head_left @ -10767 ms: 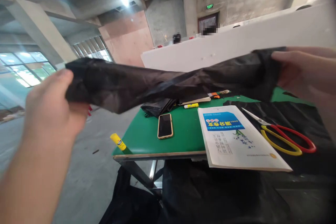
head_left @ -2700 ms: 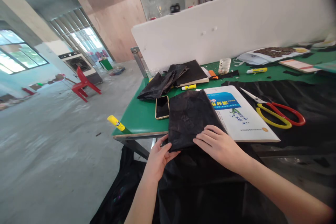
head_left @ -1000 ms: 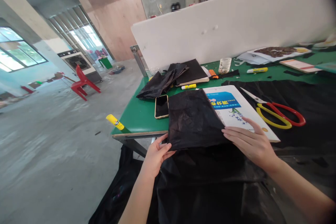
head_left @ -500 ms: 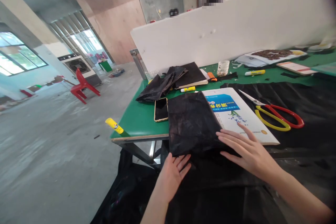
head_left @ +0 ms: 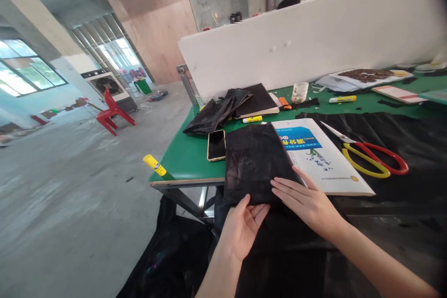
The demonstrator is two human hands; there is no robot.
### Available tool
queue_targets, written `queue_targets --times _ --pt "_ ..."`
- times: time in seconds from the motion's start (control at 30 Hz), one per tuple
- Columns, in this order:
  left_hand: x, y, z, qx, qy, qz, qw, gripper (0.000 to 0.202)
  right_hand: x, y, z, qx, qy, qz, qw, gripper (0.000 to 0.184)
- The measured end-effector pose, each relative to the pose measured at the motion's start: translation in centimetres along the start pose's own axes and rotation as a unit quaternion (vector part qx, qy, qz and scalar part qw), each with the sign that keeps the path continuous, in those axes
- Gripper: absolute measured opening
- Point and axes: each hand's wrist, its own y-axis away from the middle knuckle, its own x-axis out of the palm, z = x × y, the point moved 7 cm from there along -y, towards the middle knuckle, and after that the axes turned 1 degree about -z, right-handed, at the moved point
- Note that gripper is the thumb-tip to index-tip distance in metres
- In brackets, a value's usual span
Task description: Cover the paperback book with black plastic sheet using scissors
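A flat rectangle of folded black sheet lies on the table, its near edge reaching over the front edge. I cannot tell whether something is inside it. My left hand grips that near edge, thumb on top and fingers curled below. My right hand lies flat on its near right corner with the fingers stretched out. Right of it is a white book with a blue title block, partly covered by the sheet. Scissors with one red and one yellow handle rest beside the book on a spread black sheet.
A phone lies left of the folded sheet. A glue stick stands at the table's left corner; two more lie further back. Behind are a black-covered book, crumpled black sheet, a clear cup and a white partition.
My right hand has slid left over the folded sheet. My left hand has shifted right and slightly up, its thumb now on top of the near edge.
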Motion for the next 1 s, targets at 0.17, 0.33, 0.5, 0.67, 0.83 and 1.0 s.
queue_targets --times 0.17,0.33,0.5,0.67,0.83,1.0 --pt "-0.1 0.6 -0.9 0.001 -0.003 0.01 1.0 0.014 -0.6 0.1 0.0 -0.009 -0.013 -0.01 1.0 0.031" --pt "0.1 0.6 -1.0 0.001 -0.009 0.023 1.0 0.022 -0.3 0.1 0.0 -0.009 -0.005 -0.017 1.0 0.032" --pt "-0.1 0.3 -0.9 0.017 -0.011 0.006 1.0 0.018 0.1 -0.9 0.7 0.016 0.012 0.013 1.0 0.034" --pt "-0.4 0.2 -0.9 0.015 -0.022 -0.027 0.999 0.005 0.3 -1.6 2.3 -0.043 -0.008 0.018 0.999 0.03" --pt "-0.3 0.4 -1.1 -0.009 0.01 -0.005 1.0 0.007 0.1 -1.8 2.6 -0.068 -0.013 0.003 0.998 0.031" --pt "-0.3 0.5 -1.2 -0.004 0.015 0.021 1.0 0.02 -0.2 -1.6 3.0 -0.092 -0.033 -0.02 0.995 0.031"
